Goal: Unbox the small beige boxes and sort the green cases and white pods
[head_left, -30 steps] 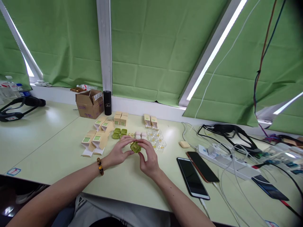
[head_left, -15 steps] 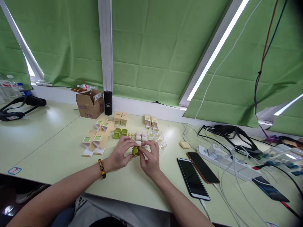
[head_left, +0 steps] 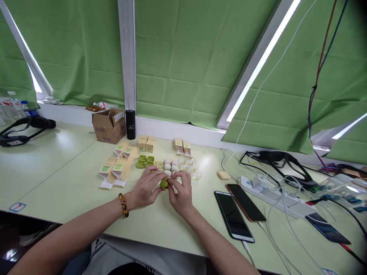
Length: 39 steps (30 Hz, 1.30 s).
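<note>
Since the little green cup (head_left: 164,184) is caught right between two sets of fingertips, its position is easily pinned down: just off the fingertips of the left hand (head_left: 145,187) to one side, and of the right hand (head_left: 181,189) to the other. Neither hand can be called nearer, as the cup seems to be touched by both. A long axis can't really be made out, since half the cup is covered by fingers. Both grips look narrow: the cup is pinched by the left thumb and fingers, and its other side by the right ones. Whether anything else is tucked in the right fingers can't be told.

Beyond the hands, more green cups (head_left: 141,164) are grouped on the table (head_left: 71,179), with pale blocks (head_left: 167,167) and clear containers (head_left: 196,176) set out to their right.

As for writing, not much luck tbh. Green squares are carried by the kraft boxes (head_left: 118,167), but no words can be read there. Purple print is seen on the cardboard box (head_left: 106,131) and a small white logo on the black tumbler (head_left: 130,125), both too tiny to be deciphered.
</note>
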{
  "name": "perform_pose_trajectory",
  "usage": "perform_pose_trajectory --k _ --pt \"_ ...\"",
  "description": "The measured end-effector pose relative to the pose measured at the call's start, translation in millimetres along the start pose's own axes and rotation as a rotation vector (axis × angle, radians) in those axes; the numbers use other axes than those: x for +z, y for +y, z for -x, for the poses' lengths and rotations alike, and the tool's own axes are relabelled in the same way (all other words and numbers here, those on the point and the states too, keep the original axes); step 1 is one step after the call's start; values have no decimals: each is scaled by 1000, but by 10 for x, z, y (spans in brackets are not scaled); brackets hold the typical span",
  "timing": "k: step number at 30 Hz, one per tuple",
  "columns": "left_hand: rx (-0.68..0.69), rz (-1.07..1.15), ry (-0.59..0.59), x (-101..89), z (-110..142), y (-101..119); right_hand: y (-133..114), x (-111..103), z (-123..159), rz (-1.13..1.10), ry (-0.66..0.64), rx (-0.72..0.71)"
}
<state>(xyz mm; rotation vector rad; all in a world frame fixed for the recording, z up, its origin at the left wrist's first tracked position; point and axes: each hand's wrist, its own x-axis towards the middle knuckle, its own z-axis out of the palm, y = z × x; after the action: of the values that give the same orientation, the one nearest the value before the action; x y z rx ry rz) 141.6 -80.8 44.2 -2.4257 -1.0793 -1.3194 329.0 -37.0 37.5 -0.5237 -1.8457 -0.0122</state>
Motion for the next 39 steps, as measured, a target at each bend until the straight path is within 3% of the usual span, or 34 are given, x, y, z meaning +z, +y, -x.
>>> perform_pose_trajectory --k 22,31,39 --pt "-139 54 71 -1 -20 -36 -44 -23 -23 71 42 -65" --pt "-387 98 220 -10 -11 -295 -104 -63 -23 95 141 -103" --pt "-459 157 275 -38 -32 -269 -93 -89 -31 82 175 -119"
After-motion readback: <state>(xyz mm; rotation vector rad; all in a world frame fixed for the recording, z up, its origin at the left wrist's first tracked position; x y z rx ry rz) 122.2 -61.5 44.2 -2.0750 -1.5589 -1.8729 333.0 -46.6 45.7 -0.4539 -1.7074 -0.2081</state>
